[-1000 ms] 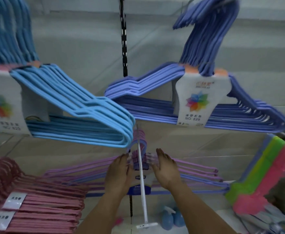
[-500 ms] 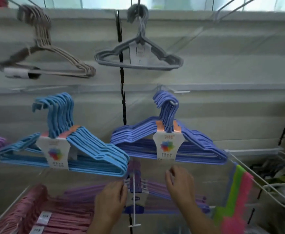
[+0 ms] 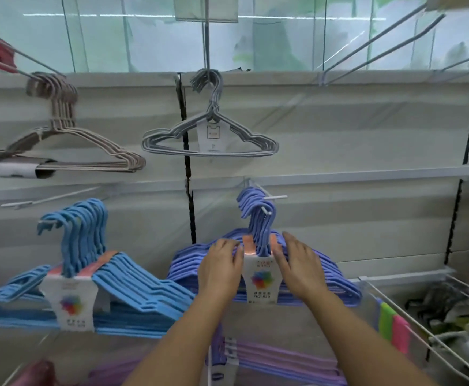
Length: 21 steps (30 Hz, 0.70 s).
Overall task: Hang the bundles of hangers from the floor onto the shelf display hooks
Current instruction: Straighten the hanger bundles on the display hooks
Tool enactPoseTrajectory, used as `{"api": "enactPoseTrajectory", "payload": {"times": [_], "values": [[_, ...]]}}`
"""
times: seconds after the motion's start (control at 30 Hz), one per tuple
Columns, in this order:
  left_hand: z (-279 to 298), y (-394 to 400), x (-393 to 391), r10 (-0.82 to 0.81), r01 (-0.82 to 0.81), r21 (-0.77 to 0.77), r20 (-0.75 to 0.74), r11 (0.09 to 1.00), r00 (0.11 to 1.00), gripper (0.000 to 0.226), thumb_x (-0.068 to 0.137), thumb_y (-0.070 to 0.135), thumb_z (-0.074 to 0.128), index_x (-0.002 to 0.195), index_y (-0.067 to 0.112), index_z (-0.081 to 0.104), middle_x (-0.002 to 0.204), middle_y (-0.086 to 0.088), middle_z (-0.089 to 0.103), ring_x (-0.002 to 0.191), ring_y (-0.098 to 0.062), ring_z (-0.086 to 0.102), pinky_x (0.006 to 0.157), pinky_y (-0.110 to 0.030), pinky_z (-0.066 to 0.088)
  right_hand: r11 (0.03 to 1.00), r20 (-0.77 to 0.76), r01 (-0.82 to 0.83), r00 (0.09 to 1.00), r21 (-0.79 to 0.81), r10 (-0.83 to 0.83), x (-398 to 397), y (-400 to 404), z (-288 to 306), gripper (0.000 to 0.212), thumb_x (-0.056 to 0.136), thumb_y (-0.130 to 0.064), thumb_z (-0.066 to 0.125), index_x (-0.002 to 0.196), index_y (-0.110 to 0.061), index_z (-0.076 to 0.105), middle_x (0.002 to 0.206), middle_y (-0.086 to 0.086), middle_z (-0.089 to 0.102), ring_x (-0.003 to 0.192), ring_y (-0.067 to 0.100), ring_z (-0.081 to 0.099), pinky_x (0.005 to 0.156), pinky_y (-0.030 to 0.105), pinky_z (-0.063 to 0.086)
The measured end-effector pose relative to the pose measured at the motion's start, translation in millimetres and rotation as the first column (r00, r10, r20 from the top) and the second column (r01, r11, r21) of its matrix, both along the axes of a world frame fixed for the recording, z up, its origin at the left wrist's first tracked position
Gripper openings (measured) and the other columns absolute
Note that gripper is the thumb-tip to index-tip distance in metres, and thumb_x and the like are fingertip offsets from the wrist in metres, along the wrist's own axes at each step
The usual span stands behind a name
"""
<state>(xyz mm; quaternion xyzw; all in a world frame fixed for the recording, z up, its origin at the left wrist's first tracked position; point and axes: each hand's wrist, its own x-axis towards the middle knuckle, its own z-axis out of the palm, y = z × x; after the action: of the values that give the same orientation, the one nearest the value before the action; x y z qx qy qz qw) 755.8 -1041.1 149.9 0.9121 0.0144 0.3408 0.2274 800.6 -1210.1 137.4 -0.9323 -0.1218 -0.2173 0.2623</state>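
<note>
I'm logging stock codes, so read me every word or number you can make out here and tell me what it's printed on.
"NO. 829": near the bottom of the white card on the purple hanger bundle; the characters above it are blurred.
Card on the blue hanger bundle: too blurred.
Tag on the grey hangers: too small.

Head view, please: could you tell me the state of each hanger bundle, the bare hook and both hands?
Purple bundle: hanging on its hook, hands on its shoulders.
Blue bundle: hanging, untouched.
Grey bundle: hanging on top row.
Beige bundle: hanging, tilted.
Lilac bundle: hanging on lower row.
Bare hook: holds nothing.
Left hand: fingers on the purple bundle.
Right hand: fingers on the purple bundle.
</note>
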Motion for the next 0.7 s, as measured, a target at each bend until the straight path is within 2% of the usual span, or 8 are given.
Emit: {"api": "enactPoseTrajectory", "payload": {"times": [0.07,0.1,0.17,0.23,0.3,0.43,0.6,0.7], "values": [[4,-4,17,-0.006,0.013,0.053,-0.121,0.999,0.993,0.048,0.100,0.046,0.030,0.140,0.022,0.041,0.143,0.002,0.043,0.130,-0.017,0.040,0.104,-0.035,0.034,0.999,-0.070,-0.036,0.997,-0.027,0.034,11,0,-1,0.059,0.099,-0.055,0.020,0.152,-0.027,0.017,0.154,-0.001,0.029,0.140,0.022,0.027,0.114,0.039,0.021],[4,-6,25,0.004,0.021,0.119,-0.204,0.993,0.979,0.056,0.099,0.051,0.026,0.147,0.022,0.030,0.152,0.002,0.030,0.140,-0.018,0.027,0.113,-0.039,0.022,0.997,-0.090,-0.048,0.995,-0.059,0.042,17,0,-3,0.058,0.100,-0.054,0.020,0.152,-0.029,0.014,0.156,-0.002,0.026,0.141,0.022,0.025,0.115,0.040,0.020],[1,-8,36,0.020,0.059,0.196,-0.379,0.979,0.925,0.068,0.095,0.061,0.017,0.152,0.026,0.005,0.160,0.006,0.003,0.148,-0.017,-0.003,0.116,-0.048,-0.006,0.992,-0.117,-0.065,0.992,-0.106,0.052,29,0,-9,0.059,0.099,-0.055,0.019,0.152,-0.032,0.010,0.158,-0.002,0.019,0.143,0.022,0.020,0.116,0.041,0.018],[-3,-6,46,0.012,0.098,0.215,-0.459,0.972,0.888,0.071,0.093,0.065,0.014,0.152,0.030,-0.004,0.160,0.007,-0.007,0.147,-0.017,-0.013,0.113,-0.051,-0.015,0.991,-0.134,-0.090,0.988,-0.095,0.077,37,0,-14,0.064,0.095,-0.062,0.015,0.152,-0.034,0.009,0.159,-0.001,0.016,0.144,0.023,0.019,0.116,0.042,0.018],[-3,-4,55,-0.017,0.132,0.233,-0.439,0.963,0.898,0.068,0.094,0.063,0.018,0.151,0.031,0.000,0.160,0.006,0.000,0.148,-0.015,-0.004,0.116,-0.049,-0.009,0.991,-0.121,-0.126,0.986,-0.052,0.119,45,-1,-16,0.065,0.094,-0.064,0.018,0.151,-0.035,0.013,0.158,-0.001,0.018,0.142,0.023,0.025,0.113,0.043,0.025],[-2,1,66,-0.047,0.148,0.254,-0.366,0.956,0.929,0.064,0.095,0.061,0.026,0.151,0.032,0.012,0.159,0.004,0.015,0.146,-0.017,0.012,0.118,-0.045,0.010,0.984,-0.073,-0.172,0.983,-0.049,0.168,56,-5,-12,0.056,0.098,-0.053,0.029,0.150,-0.033,0.020,0.154,-0.006,0.029,0.134,0.019,0.037,0.104,0.039,0.037],[-13,-4,78,-0.091,0.138,0.122,-0.330,0.983,0.940,0.066,0.093,0.061,0.031,0.150,0.031,0.018,0.158,0.003,0.016,0.146,-0.020,0.010,0.117,-0.046,0.018,0.979,-0.056,-0.186,0.982,-0.084,0.181,61,-8,-6,0.053,0.100,-0.049,0.031,0.149,-0.031,0.023,0.149,-0.006,0.036,0.130,0.017,0.041,0.100,0.034,0.036],[-14,-8,80,-0.073,0.115,0.105,-0.338,0.988,0.938,0.067,0.093,0.062,0.029,0.151,0.030,0.017,0.159,0.004,0.014,0.147,-0.020,0.007,0.118,-0.045,0.017,0.980,-0.043,-0.174,0.984,-0.096,0.170,63,-9,-4,0.051,0.099,-0.049,0.030,0.147,-0.031,0.027,0.146,-0.006,0.041,0.128,0.018,0.044,0.099,0.035,0.037]]}}
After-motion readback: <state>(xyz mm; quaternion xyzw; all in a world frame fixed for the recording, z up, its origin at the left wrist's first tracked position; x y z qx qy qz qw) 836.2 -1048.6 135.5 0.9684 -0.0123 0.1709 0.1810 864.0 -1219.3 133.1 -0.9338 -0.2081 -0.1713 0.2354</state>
